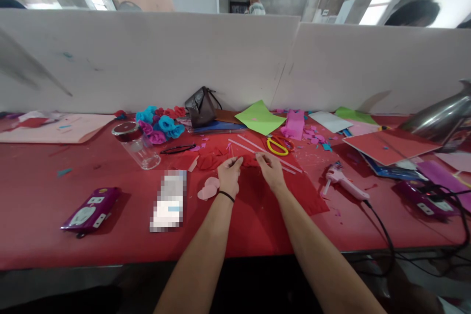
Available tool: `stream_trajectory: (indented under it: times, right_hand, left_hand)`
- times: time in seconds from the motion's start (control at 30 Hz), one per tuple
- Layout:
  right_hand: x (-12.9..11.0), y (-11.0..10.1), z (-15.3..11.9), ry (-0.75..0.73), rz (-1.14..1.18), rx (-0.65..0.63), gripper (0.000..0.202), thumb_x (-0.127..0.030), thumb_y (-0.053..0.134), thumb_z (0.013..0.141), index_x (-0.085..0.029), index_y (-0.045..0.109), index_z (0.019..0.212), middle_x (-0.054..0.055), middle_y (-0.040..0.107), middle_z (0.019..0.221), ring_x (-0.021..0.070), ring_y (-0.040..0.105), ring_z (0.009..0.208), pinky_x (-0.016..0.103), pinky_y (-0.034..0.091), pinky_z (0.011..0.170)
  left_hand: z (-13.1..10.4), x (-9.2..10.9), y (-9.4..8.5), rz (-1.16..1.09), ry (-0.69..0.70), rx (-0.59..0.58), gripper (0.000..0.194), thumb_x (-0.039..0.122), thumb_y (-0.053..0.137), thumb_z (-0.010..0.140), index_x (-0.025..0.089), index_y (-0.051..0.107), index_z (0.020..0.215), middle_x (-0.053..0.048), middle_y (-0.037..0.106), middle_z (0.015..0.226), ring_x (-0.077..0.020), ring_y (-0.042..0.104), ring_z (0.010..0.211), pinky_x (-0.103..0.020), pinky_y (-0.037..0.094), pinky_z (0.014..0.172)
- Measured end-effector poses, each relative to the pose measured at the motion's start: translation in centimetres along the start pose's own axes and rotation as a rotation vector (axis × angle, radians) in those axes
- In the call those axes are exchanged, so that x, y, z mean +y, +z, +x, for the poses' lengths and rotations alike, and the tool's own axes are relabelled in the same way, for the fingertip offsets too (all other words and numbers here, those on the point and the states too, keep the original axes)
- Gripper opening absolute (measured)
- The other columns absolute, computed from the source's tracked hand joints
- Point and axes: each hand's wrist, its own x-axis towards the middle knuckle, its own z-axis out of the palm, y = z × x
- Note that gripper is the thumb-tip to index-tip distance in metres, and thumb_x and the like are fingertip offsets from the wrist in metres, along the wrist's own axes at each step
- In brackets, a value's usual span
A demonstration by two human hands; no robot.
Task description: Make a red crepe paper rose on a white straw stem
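My left hand (229, 175), with a dark band at its wrist, is closed in a pinch. Between it and my right hand (271, 171) stretches a piece of red crepe paper (250, 160), and the fingers of both hands pinch it. A thin pale stick or wire rises just above my left fingers; I cannot tell whether they grip it. Beneath my right hand lies a larger red sheet (303, 191). Pale pink paper circles (208, 189) lie left of my left hand. Two clear glue sticks (287, 162) lie just beyond my right hand, near yellow-handled scissors (277, 146).
A pink glue gun (346, 184) with a black cord lies to the right. Leftward are a glass bottle (138, 149), a purple pouch-like item (91, 210) and blue and purple paper flowers (162, 126). A dark bag (200, 108) and green paper (261, 117) lie near the white partition (147, 59).
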Motion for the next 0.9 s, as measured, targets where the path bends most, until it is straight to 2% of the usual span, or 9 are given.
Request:
stream_trajectory:
  times: [0.07,0.13,0.33,0.5,0.57,0.6,0.67,0.77,0.9]
  right_hand:
    - [-0.2,0.8,-0.2,0.041,0.123,-0.099,0.028,-0.046,0.056,0.077,-0.019,0.066,0.076,0.003,0.066,0.072,0.0174,0.058,0.069,0.031,0.047,0.070]
    - [-0.2,1.3,-0.4,0.077,0.180,-0.123,0.027,-0.046,0.059,0.073,-0.019,0.063,0.072,0.001,0.064,0.067,0.0156,0.056,0.064,0.028,0.046,0.065]
    - [0.8,0.8,-0.1,0.136,0.134,-0.038,0.028,-0.044,0.053,0.077,-0.019,0.062,0.067,0.001,0.063,0.062,0.0164,0.055,0.059,0.029,0.044,0.062]
    - [0.7,0.4,0.1,0.104,-0.030,0.067,0.026,-0.037,0.061,0.070,-0.020,0.068,0.089,0.005,0.068,0.078,0.0218,0.059,0.076,0.036,0.044,0.077]
    - [0.1,0.4,-0.1,0.088,-0.031,0.114,0.029,-0.039,0.059,0.073,-0.020,0.067,0.093,0.007,0.067,0.085,0.0206,0.058,0.077,0.035,0.044,0.075]
    - [-0.3,0.5,-0.2,0.108,0.031,0.101,0.030,-0.042,0.057,0.075,-0.020,0.066,0.093,0.006,0.066,0.085,0.0190,0.058,0.073,0.033,0.045,0.070]
    - [-1.0,0.7,-0.4,0.220,0.244,-0.015,0.032,-0.047,0.061,0.073,-0.020,0.065,0.089,0.003,0.064,0.077,0.0147,0.054,0.061,0.027,0.040,0.054]
    - [-1.7,0.8,-0.5,0.387,0.484,-0.172,0.033,-0.045,0.075,0.058,-0.020,0.064,0.075,-0.004,0.056,0.058,0.0090,0.044,0.046,0.021,0.026,0.041]
    - [-2.0,0.6,-0.4,0.413,0.559,-0.126,0.034,-0.044,0.077,0.053,-0.020,0.060,0.071,-0.005,0.054,0.053,0.0083,0.045,0.045,0.021,0.023,0.040]
  left_hand:
    - [-0.1,0.0,0.0,0.013,0.013,-0.030,0.028,0.031,0.078,0.055,0.011,0.060,0.065,0.009,0.041,0.046,-0.0012,0.026,0.040,-0.020,0.015,0.042]
    - [-0.3,0.0,0.1,0.032,0.017,-0.054,0.025,0.029,0.076,0.057,0.011,0.061,0.066,0.009,0.041,0.045,-0.0013,0.025,0.040,-0.019,0.016,0.042]
    - [-0.2,-0.2,0.0,0.068,0.028,-0.010,0.021,0.023,0.069,0.064,0.011,0.064,0.080,0.009,0.045,0.045,-0.0023,0.028,0.036,-0.019,0.018,0.040]
    - [0.0,-0.2,-0.1,-0.017,0.014,0.023,0.020,0.024,0.073,0.058,0.013,0.060,0.069,0.007,0.053,0.053,-0.0008,0.030,0.035,-0.019,0.019,0.039]
    - [0.0,0.0,-0.1,-0.056,-0.028,0.001,0.024,0.023,0.077,0.053,0.013,0.062,0.067,0.006,0.055,0.054,0.0000,0.029,0.035,-0.019,0.018,0.039]
    - [-0.1,0.1,-0.2,-0.075,-0.052,-0.017,0.025,0.023,0.078,0.050,0.012,0.062,0.067,0.006,0.054,0.053,0.0001,0.029,0.035,-0.019,0.017,0.039]
    - [-0.2,0.4,-0.2,-0.112,-0.092,-0.053,0.028,0.023,0.080,0.046,0.013,0.063,0.066,0.007,0.051,0.049,-0.0001,0.029,0.035,-0.019,0.016,0.038]
    - [-0.4,0.7,-0.1,-0.150,-0.126,-0.091,0.030,0.023,0.082,0.045,0.013,0.064,0.067,0.008,0.046,0.044,-0.0007,0.030,0.034,-0.019,0.017,0.038]
    - [-0.6,0.7,-0.1,-0.151,-0.147,-0.122,0.030,0.022,0.082,0.047,0.013,0.063,0.069,0.009,0.046,0.045,-0.0004,0.031,0.034,-0.018,0.018,0.038]
